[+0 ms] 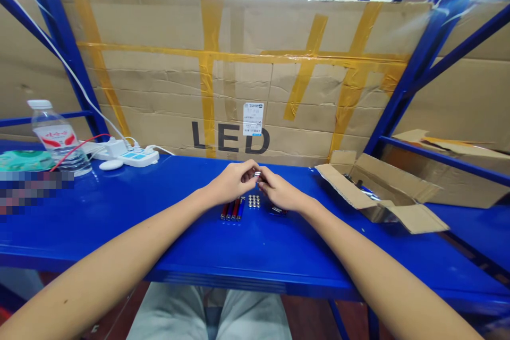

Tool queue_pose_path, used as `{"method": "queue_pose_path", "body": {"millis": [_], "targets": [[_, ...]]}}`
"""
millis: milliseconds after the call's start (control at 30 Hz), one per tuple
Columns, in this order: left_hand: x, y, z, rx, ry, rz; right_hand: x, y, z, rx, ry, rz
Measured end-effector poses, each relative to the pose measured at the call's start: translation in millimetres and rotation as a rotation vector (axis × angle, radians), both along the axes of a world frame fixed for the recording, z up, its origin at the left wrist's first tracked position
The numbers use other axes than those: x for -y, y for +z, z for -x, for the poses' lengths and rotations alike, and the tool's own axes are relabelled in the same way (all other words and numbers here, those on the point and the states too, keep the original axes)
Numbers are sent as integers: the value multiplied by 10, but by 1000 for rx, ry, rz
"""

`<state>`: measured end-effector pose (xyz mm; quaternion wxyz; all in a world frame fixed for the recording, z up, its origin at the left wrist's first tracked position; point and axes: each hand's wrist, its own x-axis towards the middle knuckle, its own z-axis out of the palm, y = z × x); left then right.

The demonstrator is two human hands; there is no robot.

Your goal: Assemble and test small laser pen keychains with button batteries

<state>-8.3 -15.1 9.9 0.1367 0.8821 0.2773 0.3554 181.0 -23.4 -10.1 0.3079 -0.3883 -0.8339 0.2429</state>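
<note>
My left hand (234, 180) and my right hand (282, 190) meet above the blue table, fingertips pinched together. Between them shows a small silvery metal piece (257, 174), too small to name exactly; both hands are closed on it. Below my left hand lie several slim red and blue metal tubes (232, 210), side by side, their upper ends partly hidden by the hand. Small round silver button-like discs (254, 201) stand in neat rows between the hands. Under my right hand are several small silvery pieces (278, 210), partly covered by it.
An open cardboard box (378, 191) with metal parts inside stands at the right. On the left are a water bottle (59, 141), a white power strip (137, 156) with cables, and a white oval object (111, 164). A large taped cardboard sheet (167, 90) walls off the back.
</note>
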Motion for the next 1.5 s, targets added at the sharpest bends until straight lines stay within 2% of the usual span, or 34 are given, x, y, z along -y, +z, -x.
{"method": "queue_pose_path", "body": {"millis": [133,233,433,733,933,1100,1167,1333,1500], "targets": [[4,-46,-60,117,78,37,1,-22,24,35,29,-120],[5,-59,-77,186,83,93,14,-19,30,56,0,-162],[-8,-78,-93,359,31,349,68,46,30,142,-64,-190],[-43,-139,-119,385,39,373,8,13,12,196,-126,-206],[-18,-121,-90,264,20,260,-54,-60,48,-61,-126,-161],[-18,-123,-89,120,47,-149,-60,-79,144,-374,-84,138],[-24,-136,-95,69,26,-248,-67,-85,169,-501,-36,244],[-4,-124,-90,-15,22,-188,-87,-71,171,-625,45,385],[-4,-70,-39,-81,40,-115,-107,-53,153,-575,-23,370]]}}
